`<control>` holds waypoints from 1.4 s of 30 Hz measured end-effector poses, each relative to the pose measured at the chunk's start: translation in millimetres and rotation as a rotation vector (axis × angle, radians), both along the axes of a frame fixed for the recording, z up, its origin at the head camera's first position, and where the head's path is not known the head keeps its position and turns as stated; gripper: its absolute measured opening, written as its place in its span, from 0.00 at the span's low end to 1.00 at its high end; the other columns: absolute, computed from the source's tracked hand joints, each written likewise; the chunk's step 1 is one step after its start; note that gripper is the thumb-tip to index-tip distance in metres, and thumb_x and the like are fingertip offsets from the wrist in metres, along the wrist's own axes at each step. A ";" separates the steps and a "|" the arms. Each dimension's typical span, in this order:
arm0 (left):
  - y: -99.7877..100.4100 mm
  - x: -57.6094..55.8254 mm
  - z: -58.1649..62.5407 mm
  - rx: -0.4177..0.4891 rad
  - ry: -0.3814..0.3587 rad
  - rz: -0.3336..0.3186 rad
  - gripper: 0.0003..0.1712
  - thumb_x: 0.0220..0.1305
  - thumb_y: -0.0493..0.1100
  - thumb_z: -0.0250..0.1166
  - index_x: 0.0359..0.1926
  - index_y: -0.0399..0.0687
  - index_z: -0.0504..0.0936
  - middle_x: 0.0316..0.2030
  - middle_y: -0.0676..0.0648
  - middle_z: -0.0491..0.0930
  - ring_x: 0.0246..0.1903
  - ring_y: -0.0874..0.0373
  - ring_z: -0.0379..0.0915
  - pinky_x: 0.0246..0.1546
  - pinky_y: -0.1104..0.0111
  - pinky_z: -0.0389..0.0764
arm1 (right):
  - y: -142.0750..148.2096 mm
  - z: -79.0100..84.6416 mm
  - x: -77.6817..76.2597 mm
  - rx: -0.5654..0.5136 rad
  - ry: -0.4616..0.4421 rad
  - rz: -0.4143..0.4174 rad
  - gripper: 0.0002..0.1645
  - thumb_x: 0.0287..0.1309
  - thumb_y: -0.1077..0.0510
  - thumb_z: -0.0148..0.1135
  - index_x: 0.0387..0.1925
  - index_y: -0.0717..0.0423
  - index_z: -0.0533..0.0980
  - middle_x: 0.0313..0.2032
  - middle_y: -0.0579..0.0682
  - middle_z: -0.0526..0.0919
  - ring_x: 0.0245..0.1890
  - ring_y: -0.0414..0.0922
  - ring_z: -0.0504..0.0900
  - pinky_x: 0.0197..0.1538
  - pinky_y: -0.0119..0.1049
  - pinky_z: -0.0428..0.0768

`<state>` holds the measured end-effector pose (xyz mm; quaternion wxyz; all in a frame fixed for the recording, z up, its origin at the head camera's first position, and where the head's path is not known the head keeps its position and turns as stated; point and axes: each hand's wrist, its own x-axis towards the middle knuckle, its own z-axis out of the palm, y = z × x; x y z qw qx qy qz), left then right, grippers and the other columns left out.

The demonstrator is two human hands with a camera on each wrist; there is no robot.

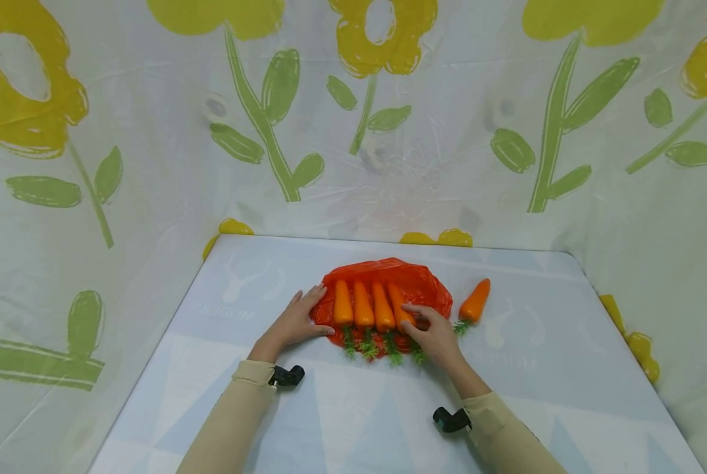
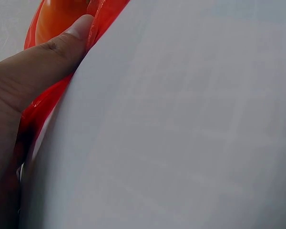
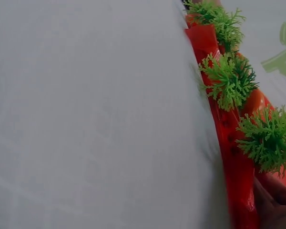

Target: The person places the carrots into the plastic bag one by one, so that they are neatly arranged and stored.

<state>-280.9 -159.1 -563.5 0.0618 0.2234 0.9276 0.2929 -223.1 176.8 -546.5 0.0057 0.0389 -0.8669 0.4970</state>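
A red plastic bag lies flat on the table, with several orange toy carrots in a row on it, tips pointing away and green tops toward the person. My right hand grips the rightmost carrot of the row between thumb and fingers. At the bag's left edge rests my left hand, fingers extended; its thumb presses on the red plastic beside a carrot in the left wrist view. Leafy green tops overhang the bag's near edge in the right wrist view.
Another carrot lies apart on the table, right of the bag. A flower-printed sheet hangs behind and at both sides. Each sleeve carries a black wrist camera.
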 end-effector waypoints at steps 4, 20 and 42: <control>0.4 -0.1 0.6 0.002 0.000 0.000 0.61 0.54 0.61 0.77 0.79 0.40 0.57 0.78 0.40 0.55 0.78 0.46 0.45 0.78 0.49 0.38 | -0.3 -1.6 0.3 -0.004 0.010 0.005 0.25 0.64 0.52 0.71 0.61 0.48 0.81 0.60 0.53 0.80 0.54 0.51 0.81 0.59 0.49 0.82; 0.4 -0.3 -0.3 0.001 -0.002 0.000 0.61 0.54 0.61 0.77 0.79 0.40 0.57 0.78 0.40 0.55 0.78 0.46 0.45 0.78 0.49 0.38 | 0.9 -6.0 2.0 -0.019 0.071 0.033 0.23 0.64 0.54 0.71 0.60 0.50 0.81 0.57 0.53 0.81 0.50 0.50 0.82 0.55 0.45 0.83; 1.4 -1.5 -1.5 -0.017 -0.008 0.007 0.61 0.54 0.63 0.76 0.79 0.42 0.56 0.78 0.42 0.54 0.79 0.48 0.44 0.79 0.51 0.36 | 8.1 -2.6 10.0 -0.058 0.157 0.024 0.24 0.63 0.56 0.71 0.60 0.53 0.81 0.58 0.53 0.80 0.53 0.51 0.82 0.58 0.51 0.82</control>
